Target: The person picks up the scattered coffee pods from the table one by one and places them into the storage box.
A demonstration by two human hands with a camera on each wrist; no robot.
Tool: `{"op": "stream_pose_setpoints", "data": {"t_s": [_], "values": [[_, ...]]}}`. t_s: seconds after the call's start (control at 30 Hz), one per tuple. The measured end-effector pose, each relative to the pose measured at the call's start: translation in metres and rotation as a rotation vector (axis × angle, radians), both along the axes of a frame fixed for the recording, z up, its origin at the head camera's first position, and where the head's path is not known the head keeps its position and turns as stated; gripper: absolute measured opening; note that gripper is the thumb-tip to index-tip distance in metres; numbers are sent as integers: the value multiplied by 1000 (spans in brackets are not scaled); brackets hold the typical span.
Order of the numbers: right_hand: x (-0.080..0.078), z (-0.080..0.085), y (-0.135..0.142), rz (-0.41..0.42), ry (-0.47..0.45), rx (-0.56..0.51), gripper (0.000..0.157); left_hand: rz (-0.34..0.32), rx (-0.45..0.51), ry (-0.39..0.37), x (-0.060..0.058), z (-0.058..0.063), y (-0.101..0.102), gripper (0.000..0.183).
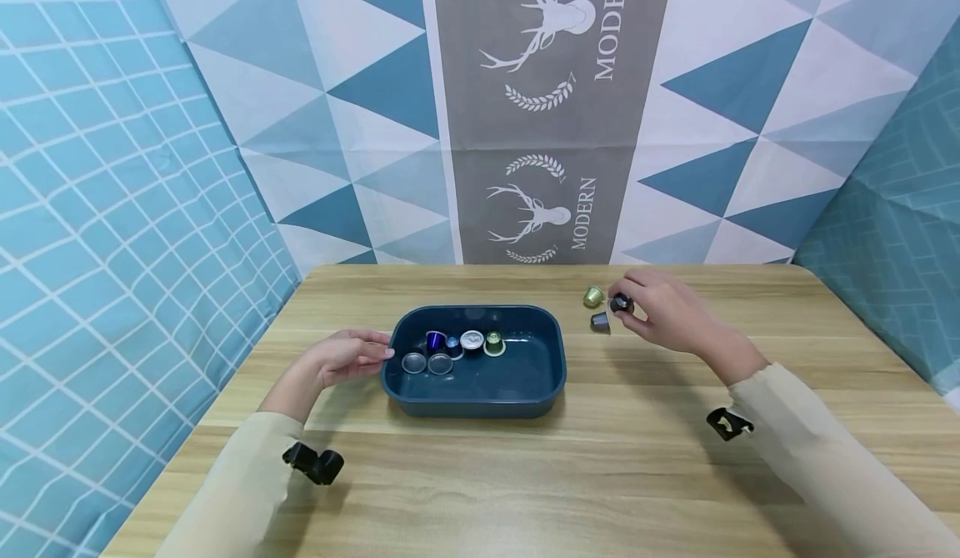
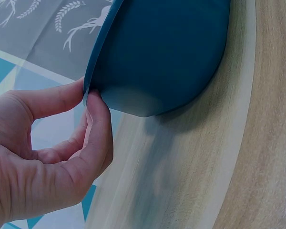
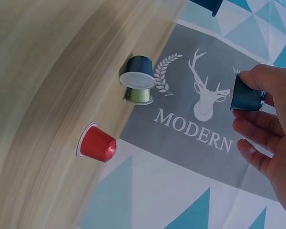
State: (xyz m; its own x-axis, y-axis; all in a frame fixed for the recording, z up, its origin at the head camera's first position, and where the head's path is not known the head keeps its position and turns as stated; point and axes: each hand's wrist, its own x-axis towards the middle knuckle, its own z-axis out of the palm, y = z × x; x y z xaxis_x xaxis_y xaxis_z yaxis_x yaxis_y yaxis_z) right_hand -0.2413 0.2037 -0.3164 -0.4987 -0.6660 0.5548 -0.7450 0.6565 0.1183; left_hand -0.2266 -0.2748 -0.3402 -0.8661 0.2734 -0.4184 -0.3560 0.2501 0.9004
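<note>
My right hand pinches a dark coffee capsule by thumb and fingers, above the table to the right of the tray. Beside that hand lie a grey-blue capsule and a green capsule. A red capsule shows in the right wrist view; in the head view I cannot see it. My left hand pinches the left rim of a dark blue tray. Inside the tray's left half sit a purple-blue capsule, a blue one, a white-lidded one and a green one.
Two pale round discs lie near the tray's front left; whether they are capsules I cannot tell. The wooden table reaches back to a patterned cloth wall. A blue checked cloth hangs along the left side.
</note>
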Motion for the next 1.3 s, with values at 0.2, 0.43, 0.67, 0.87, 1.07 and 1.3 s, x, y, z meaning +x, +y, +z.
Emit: {"op": "stream_pose_setpoints", "data": {"t_s": [0.2,0.43,0.67,0.87,1.07,1.3], "values": [[0,5,-6,-22,-31,3,25,9,-5,-5,0,1,0,58],[-1,13,-16,3,-16,-3,24,4,4,1,1,0,1,59],[-4,21,-31,15,-27,-3,24,17,1,-2,1,1,1,57],[-4,28,-43,-4,-71,37,22,7,5,-6,2,1,2,60],[-4,33,-53,-58,-147,90,20,6,12,-1,4,2,3,58],[-6,39,-65,-24,-189,100,16,4,22,-1,3,3,2,58]]}}
